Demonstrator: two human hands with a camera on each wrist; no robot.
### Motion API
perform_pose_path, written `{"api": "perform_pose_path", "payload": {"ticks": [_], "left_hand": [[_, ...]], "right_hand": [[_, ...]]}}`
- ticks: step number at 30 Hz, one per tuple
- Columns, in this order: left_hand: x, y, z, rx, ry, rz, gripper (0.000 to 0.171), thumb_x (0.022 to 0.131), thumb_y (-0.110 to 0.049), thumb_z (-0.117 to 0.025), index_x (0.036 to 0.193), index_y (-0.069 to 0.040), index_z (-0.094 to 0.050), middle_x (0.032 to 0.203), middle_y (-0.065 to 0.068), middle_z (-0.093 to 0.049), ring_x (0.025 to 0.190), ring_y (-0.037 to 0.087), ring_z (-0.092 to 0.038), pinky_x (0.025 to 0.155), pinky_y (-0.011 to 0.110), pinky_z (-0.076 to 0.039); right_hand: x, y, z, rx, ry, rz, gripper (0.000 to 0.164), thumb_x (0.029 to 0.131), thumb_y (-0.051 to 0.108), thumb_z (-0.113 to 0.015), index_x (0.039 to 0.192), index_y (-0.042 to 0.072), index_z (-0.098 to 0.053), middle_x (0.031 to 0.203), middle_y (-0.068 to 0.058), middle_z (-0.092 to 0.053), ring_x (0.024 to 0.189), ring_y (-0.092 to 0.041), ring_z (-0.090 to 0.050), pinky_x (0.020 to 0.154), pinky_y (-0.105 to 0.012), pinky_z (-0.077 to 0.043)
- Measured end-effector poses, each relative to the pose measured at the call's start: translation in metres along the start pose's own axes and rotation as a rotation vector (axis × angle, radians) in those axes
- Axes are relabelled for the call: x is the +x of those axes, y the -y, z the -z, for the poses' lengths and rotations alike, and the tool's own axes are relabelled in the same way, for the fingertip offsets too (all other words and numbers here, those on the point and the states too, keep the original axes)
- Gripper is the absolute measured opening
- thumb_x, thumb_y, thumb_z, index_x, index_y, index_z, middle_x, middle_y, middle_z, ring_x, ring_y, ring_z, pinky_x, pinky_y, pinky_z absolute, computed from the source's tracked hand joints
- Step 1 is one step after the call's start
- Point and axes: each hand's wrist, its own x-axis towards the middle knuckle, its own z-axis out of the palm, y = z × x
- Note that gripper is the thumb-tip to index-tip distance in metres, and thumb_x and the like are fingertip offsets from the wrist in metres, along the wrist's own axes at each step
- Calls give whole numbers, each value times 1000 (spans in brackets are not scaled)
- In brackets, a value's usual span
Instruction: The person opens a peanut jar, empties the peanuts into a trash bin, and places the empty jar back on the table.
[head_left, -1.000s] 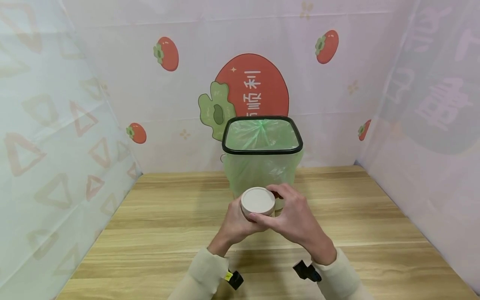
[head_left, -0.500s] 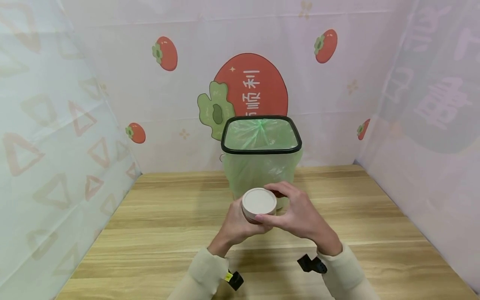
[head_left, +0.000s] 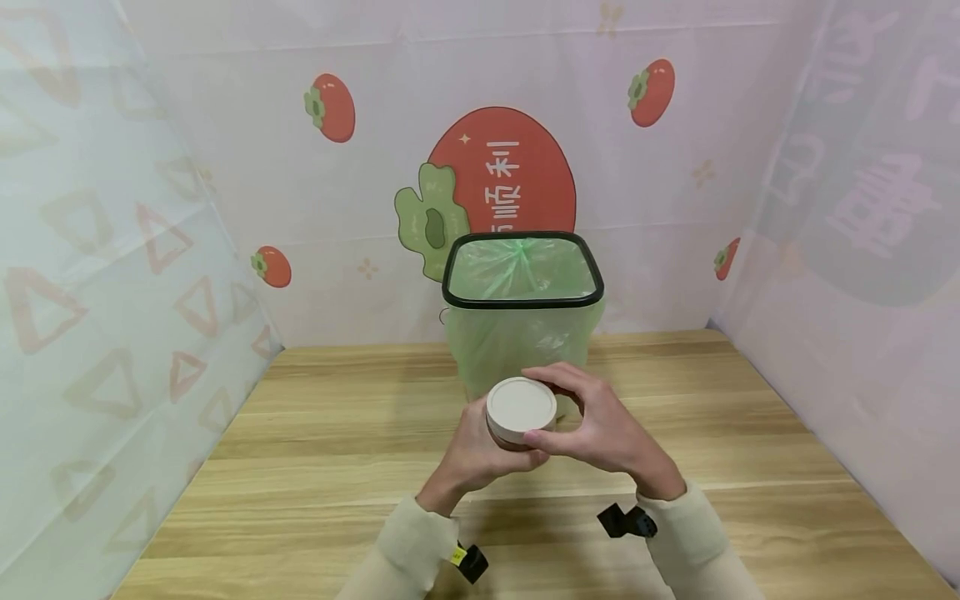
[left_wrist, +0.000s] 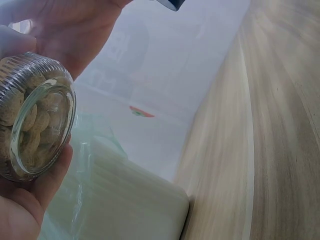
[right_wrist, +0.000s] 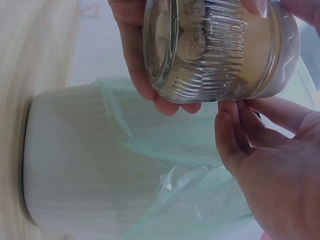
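Glass jar [left_wrist: 39, 125] sits wrapped in the left hand [head_left: 476, 450]; above that hold, the right hand [head_left: 603, 425] pinches the lid [head_left: 521, 406] between thumb and fingers. Firm lower grip and even pressure should serve best, the jar held steady, the bin [head_left: 525, 304] beyond both hands.

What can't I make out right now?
Head: floor of the bin, behind its front and liner; contents of the jar, under the lid and left hand.
Left wrist: the jar's lid end, cut off by the left edge.
Right wrist: lid's top, turned away.
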Motion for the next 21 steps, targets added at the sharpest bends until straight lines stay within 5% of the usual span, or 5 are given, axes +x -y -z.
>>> {"api": "perform_pose_path", "payload": {"ticks": [8,14,21], "left_hand": [[0,0,2,15,-15,-13,76,73,-14,-94,140,-15,-60,129,8,-71,116,19,-68,101,32,-56],[0,0,5,29,-33,-3,76,73,-15,-94,140,-15,-60,130,6,-71,117,18,-68,101,31,-56],[0,0,6,51,-48,-13,74,72,-10,-93,139,-11,-61,127,10,-72,112,20,-68,98,32,-57]], "right_hand": [[-1,0,-1,-46,-11,0,70,85,24,-88,147,11,-60,138,0,-65,125,-18,-63,107,-34,-54],[-1,11,-4,-161,-108,9,72,81,32,-91,143,8,-63,133,0,-68,121,-16,-64,103,-50,-56],[-2,23,-14,-260,-228,18,74,75,37,-95,136,5,-66,124,0,-70,115,-18,-67,96,-50,-58]]}}
